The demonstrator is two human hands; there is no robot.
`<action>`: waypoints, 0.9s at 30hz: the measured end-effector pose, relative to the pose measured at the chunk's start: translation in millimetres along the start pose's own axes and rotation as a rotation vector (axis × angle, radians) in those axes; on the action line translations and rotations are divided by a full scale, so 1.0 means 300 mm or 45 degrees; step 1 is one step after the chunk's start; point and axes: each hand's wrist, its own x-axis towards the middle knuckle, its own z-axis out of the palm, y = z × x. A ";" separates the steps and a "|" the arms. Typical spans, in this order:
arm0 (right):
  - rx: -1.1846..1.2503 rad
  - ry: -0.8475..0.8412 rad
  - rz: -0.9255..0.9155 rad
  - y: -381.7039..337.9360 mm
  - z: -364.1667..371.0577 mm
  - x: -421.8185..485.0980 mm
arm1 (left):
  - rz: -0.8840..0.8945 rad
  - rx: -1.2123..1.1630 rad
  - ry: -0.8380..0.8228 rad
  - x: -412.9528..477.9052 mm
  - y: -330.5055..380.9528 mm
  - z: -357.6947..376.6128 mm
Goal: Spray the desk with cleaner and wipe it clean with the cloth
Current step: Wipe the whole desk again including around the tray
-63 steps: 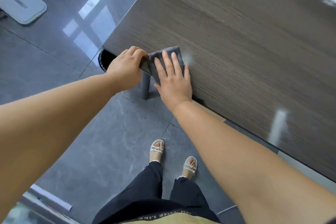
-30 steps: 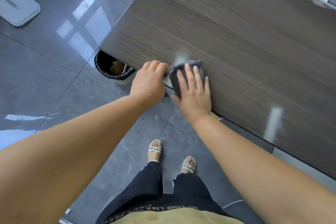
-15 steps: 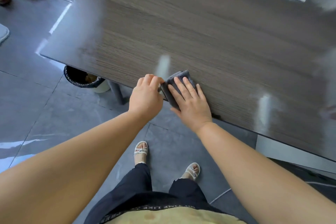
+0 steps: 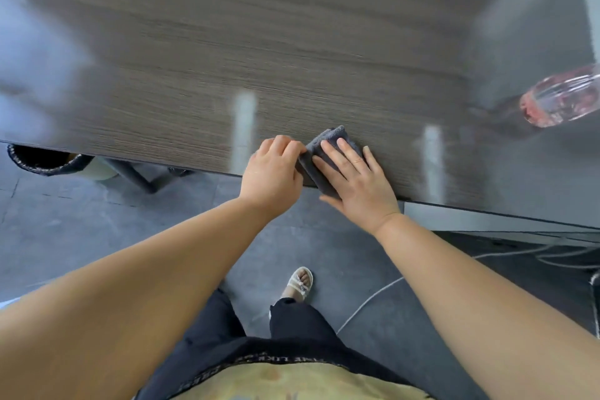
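At the near edge of the dark wood-grain desk [image 4: 227, 58], a folded grey cloth [image 4: 331, 138] lies flat under the right hand [image 4: 354, 178], whose straight, slightly spread fingers press it down. The left hand [image 4: 272, 175] sits just beside it, fingers curled against the cloth's left edge; whether they pinch it or merely touch it cannot be told. Wiping appears to be the step in hand, and the next move likely calls for firm, even pressure sliding the cloth along the edge toward the right end, where a blurred pink-tinted bottle [image 4: 561, 101] shows well apart.
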 end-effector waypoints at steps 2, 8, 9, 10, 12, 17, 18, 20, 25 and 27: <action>0.004 -0.016 0.015 0.077 -0.006 -0.073 | 0.065 0.007 -0.011 0.019 0.084 0.044; 0.010 -0.065 0.059 0.280 -0.026 -0.258 | 0.224 0.058 -0.038 0.082 0.275 0.147; 0.002 -0.064 0.069 0.314 -0.027 -0.291 | 0.250 0.075 -0.039 0.093 0.301 0.164; 0.000 -0.069 0.086 0.347 -0.033 -0.325 | 0.269 0.083 -0.056 0.106 0.330 0.183; 0.017 -0.082 0.108 0.397 -0.037 -0.374 | 0.293 0.100 -0.077 0.123 0.368 0.209; 0.068 -0.156 0.179 0.496 -0.063 -0.465 | 0.323 0.090 -0.202 0.169 0.474 0.256; 0.097 -0.156 0.204 0.507 -0.066 -0.480 | 0.309 0.065 -0.241 0.175 0.492 0.262; 0.179 -0.148 0.269 0.515 -0.083 -0.517 | 0.291 0.019 -0.316 0.189 0.537 0.270; 0.549 -0.018 0.510 0.510 -0.191 -0.531 | -0.151 -0.340 -0.691 0.279 0.663 0.234; 0.644 0.002 0.546 0.531 -0.255 -0.470 | -0.564 -0.761 -0.983 0.329 0.715 0.196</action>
